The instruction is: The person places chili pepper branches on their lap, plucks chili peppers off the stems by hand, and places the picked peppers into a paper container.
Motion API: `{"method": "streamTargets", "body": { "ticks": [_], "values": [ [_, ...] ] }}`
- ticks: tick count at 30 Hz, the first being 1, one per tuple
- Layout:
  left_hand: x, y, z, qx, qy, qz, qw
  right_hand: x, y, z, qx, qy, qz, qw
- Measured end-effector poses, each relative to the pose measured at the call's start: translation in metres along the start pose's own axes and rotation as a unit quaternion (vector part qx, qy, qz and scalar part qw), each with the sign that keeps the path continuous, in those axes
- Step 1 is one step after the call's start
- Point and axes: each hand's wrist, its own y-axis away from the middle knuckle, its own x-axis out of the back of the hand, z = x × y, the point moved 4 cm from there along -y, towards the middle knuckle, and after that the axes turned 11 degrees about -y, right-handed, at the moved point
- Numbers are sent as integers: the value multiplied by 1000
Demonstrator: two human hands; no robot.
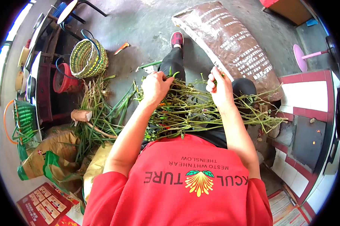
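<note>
Across my lap lies a bundle of green leafy stems (192, 116), with a few small red and orange peppers among the leaves at its left part. At the bundle's upper left edge, my left hand (156, 87) has its fingers pressed together on a green pepper (174, 74). My right hand (219, 84) is raised at the bundle's upper edge, its fingers curled round something small and green that is mostly hidden.
A large brown sack (234, 41) lies ahead on the right. To the left stand a woven basket (87, 58), a red bucket (64, 80) and a heap of long green stalks (98, 109). A tiled stove (309, 94) is at the right, near a pink stand (300, 58).
</note>
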Motion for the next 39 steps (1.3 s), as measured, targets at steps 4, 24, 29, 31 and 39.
{"method": "streamTargets", "body": {
  "ticks": [4,24,29,31,39],
  "values": [
    [-3,-9,4,28,1,17,999,-16,-8,6,8,113,17,993],
    [7,21,33,-58,237,113,963,-56,9,23,208,488,-30,847],
    [13,32,55,-70,293,101,948,-38,28,10,157,263,-27,952],
    [14,32,60,-71,337,73,936,-29,25,8,166,208,-15,964],
    [0,23,60,-57,335,55,939,-18,8,15,73,172,-1,982]
  ]
}}
